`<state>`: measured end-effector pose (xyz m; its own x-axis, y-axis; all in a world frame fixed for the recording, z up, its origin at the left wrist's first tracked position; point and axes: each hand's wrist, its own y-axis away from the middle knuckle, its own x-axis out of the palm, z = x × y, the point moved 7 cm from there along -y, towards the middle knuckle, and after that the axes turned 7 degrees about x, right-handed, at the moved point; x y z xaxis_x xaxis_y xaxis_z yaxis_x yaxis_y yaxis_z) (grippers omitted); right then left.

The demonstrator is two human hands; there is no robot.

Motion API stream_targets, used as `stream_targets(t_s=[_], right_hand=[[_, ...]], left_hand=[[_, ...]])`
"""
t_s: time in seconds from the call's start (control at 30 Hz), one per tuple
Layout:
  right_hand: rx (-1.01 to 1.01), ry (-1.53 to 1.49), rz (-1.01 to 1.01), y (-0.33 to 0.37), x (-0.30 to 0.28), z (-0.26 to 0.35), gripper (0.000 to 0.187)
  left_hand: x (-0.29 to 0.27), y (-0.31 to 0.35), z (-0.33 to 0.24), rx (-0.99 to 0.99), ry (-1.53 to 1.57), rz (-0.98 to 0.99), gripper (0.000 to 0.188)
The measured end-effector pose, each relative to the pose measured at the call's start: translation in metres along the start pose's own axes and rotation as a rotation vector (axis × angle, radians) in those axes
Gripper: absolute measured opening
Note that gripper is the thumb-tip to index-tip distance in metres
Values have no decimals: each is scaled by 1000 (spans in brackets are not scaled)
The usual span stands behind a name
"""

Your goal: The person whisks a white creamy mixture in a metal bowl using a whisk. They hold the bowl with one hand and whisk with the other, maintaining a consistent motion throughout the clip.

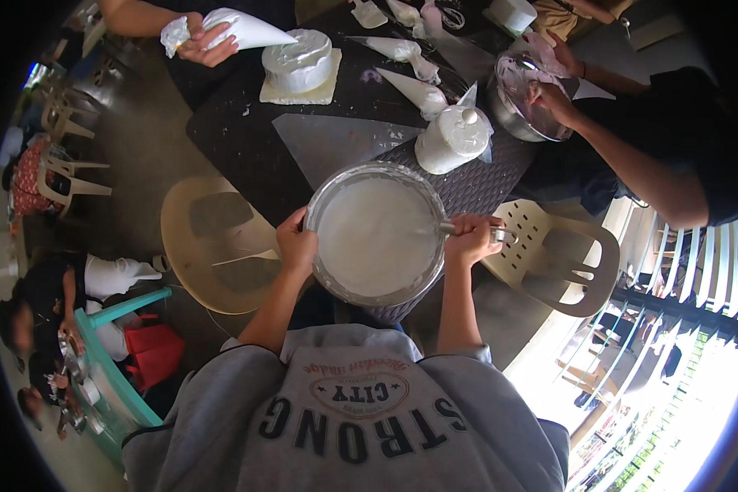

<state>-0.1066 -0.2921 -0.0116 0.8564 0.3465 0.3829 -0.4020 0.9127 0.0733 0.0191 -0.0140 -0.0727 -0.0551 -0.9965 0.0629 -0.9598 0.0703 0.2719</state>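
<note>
A round metal bowl (314, 261) holds a smooth white mixture (375, 234) and sits in front of me at the table's near edge. My left hand (296, 240) grips its left rim, thumb on top. On the right side, my right hand (471, 239) is closed around a metal handle (507, 236) whose looped end sticks out past the fingers. I cannot tell whether that handle belongs to the bowl or to a utensil resting in it. Just beyond the bowl stands a white-coated cylinder (451, 143) with a small round knob on top.
Across the dark table (230, 123), a person's hand (205, 41) holds a piping bag (250, 31) beside a white-frosted cake (298, 64). At right, another person works in a steel bowl (512, 111). Filled piping bags (414, 88) lie between them. Plastic chairs (209, 271) flank me.
</note>
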Motion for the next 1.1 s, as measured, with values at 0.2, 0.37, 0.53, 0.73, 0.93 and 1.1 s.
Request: stream_targets(t_s=[0.2, 0.37, 0.53, 0.73, 0.93, 1.1], right_hand=[[260, -172, 288, 34, 26, -24, 12], [107, -327, 9, 0, 11, -22, 4], [94, 104, 115, 2, 1, -9, 7], [138, -251, 329, 54, 16, -12, 11], [23, -436, 83, 42, -7, -22, 19], [-1, -95, 61, 5, -18, 14, 22]], left_hand=[[0, -9, 5, 126, -156, -10, 45], [18, 3, 8, 39, -34, 34, 45], [7, 1, 5, 61, -33, 43, 44], [7, 0, -2, 89, -139, 16, 45], [27, 10, 1, 9, -49, 50, 45], [15, 2, 7, 29, -68, 26, 45]])
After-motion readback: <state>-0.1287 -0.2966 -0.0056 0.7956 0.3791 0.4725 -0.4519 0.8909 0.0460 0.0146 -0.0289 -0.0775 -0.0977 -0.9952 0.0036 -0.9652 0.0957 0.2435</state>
